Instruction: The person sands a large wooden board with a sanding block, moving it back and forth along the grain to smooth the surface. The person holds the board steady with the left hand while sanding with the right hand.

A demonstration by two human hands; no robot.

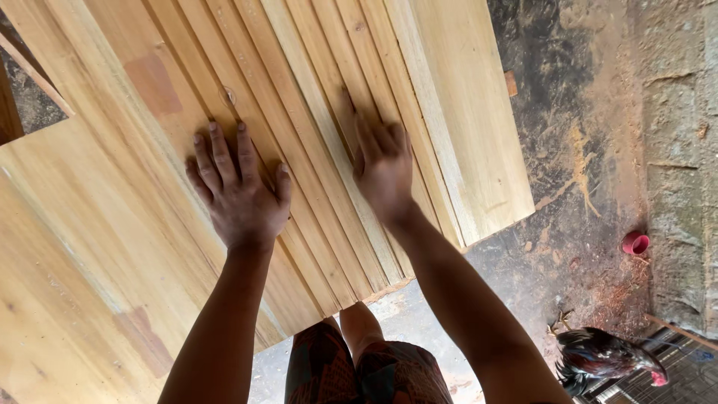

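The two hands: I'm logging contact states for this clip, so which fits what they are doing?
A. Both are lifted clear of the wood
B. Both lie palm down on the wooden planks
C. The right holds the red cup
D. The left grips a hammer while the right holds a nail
B: the left hand and the right hand both lie flat, fingers spread, on the pale wooden planks, holding nothing; the red cup sits apart on the ground.

Stack of pale wood planks point(299, 112) w/ narrow strips laid side by side, running diagonally, raised above dirt floor, left hand point(238, 191) flat on strips, fingers spread, right hand point(384, 166) pressed palm-down nearby, slightly blurred
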